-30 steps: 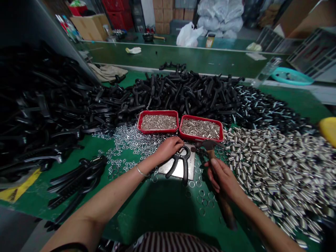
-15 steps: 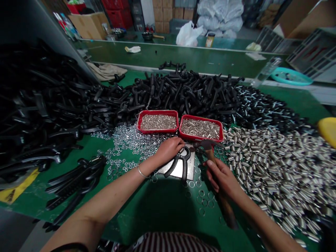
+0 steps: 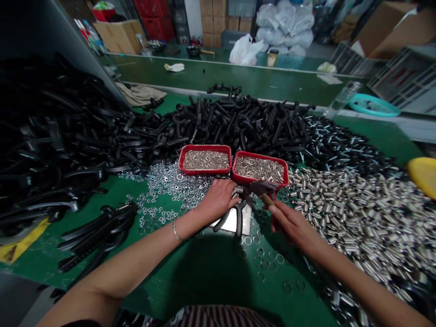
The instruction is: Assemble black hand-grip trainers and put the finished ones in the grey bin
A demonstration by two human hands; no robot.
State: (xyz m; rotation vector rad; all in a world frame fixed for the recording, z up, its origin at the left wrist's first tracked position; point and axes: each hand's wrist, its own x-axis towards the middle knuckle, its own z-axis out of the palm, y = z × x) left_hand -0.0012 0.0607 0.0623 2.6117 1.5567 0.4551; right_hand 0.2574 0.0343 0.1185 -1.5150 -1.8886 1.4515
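Two bare hands, working near the centre of the frame; left hand (image 3: 217, 198), 1, is spreading over the upper end of a black forked part (image 3: 239, 219), 1, apparently steadying it; whether its fingertips are pinching anything small, cannot tell; right hand (image 3: 289, 222), 1, right of centre, is grasping a hammer (image 3: 266, 199), 1, its fingers wrapping the wooden handle close behind the head, presumably for control; the forked part is lying on a metal plate (image 3: 247, 220), 1, at centre, its two legs pointing towards the bottom edge, the plate probably serving as firm backing; red trays (image 3: 204, 172), 2, are standing side by side just above, perhaps for short reach, both holding small metal pieces beyond counting; black parts (image 3: 68, 136) are heaping at upper left and upper centre, silver cylinders (image 3: 340, 204) at right, both uncountable
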